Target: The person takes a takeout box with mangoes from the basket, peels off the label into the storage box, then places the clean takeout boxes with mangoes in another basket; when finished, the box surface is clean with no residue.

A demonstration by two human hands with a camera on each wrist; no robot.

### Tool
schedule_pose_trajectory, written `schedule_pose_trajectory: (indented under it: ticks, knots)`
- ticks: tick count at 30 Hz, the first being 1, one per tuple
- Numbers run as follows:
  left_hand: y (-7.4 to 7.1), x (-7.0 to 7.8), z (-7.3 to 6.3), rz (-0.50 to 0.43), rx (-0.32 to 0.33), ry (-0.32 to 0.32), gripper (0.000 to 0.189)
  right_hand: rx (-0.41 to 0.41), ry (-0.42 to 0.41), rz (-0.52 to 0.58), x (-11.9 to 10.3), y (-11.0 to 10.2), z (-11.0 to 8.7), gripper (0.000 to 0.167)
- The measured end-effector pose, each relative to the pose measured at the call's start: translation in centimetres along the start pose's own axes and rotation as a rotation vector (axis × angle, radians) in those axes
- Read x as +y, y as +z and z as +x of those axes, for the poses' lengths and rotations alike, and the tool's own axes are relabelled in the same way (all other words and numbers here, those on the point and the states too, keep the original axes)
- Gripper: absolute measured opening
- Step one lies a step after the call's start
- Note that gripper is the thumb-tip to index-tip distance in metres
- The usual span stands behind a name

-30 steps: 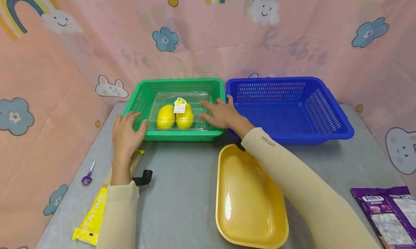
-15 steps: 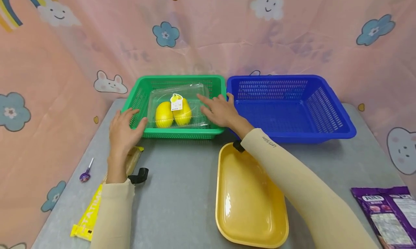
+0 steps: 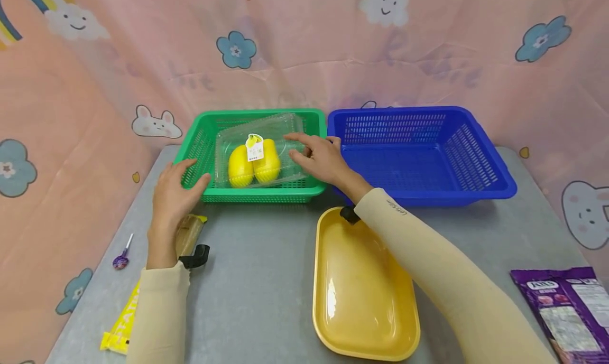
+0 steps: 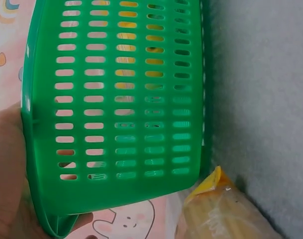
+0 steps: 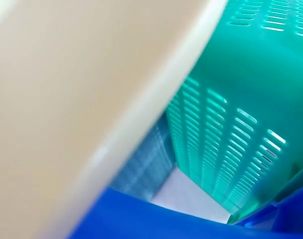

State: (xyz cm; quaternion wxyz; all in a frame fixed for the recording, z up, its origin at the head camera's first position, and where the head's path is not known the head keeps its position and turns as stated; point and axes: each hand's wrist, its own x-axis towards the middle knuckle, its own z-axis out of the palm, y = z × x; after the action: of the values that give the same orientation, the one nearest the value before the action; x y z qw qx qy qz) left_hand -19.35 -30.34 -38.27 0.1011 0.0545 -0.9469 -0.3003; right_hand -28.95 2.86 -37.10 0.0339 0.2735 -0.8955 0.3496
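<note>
A clear plastic box (image 3: 285, 123) with two yellow fruits (image 3: 267, 160) and a white label lies tilted inside the green basket (image 3: 252, 195). My right hand (image 3: 321, 157) reaches over the basket's right rim, thumb and index finger extended over the box's right end; contact is hard to tell. At the basket's front left corner is my left hand (image 3: 173, 192), fingers and thumb spread by the rim. The left wrist view shows that hand (image 4: 8, 164) beside the green rim. In the right wrist view the right fingers are out of sight.
Beside the green basket stands a blue basket (image 3: 404, 199). A yellow tray (image 3: 363, 295) sits under my right forearm. A yellow pasta packet (image 3: 187, 234) and a lollipop (image 3: 121, 259) lie left; a purple packet (image 3: 561, 311) lies right.
The clear box has gone from lying level to a slant, its right end moving up in the view. My left hand has drifted left and slightly down. The right hand barely moved.
</note>
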Motion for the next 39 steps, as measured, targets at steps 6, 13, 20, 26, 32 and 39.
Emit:
schedule_pose_trajectory:
  ticks: [6,13,20,26,32,39]
  knots:
    - [-0.1,-0.3,-0.1,-0.026,-0.017,0.008,0.063,0.040,-0.026,0.082,0.1,-0.3,-0.2,0.036]
    - [-0.3,-0.3,0.0,-0.025,-0.034,0.033,0.062,0.082,-0.018,0.141,0.0,-0.7,-0.8,0.033]
    - [-0.7,-0.3,0.1,-0.025,-0.043,0.066,0.061,0.141,0.007,0.133,-1.2,-1.8,-1.7,0.030]
    - [-0.8,-0.4,0.0,-0.034,-0.044,0.067,0.060,0.172,0.018,0.186,-3.1,-3.8,-2.8,0.030]
    - [-0.8,-0.6,0.1,-0.024,-0.054,0.063,0.056,0.118,0.028,0.312,-5.2,-5.7,-5.1,0.031]
    - [-0.9,-0.8,0.3,-0.029,-0.059,0.042,0.064,0.063,0.010,0.414,-7.3,-5.9,-8.4,0.033]
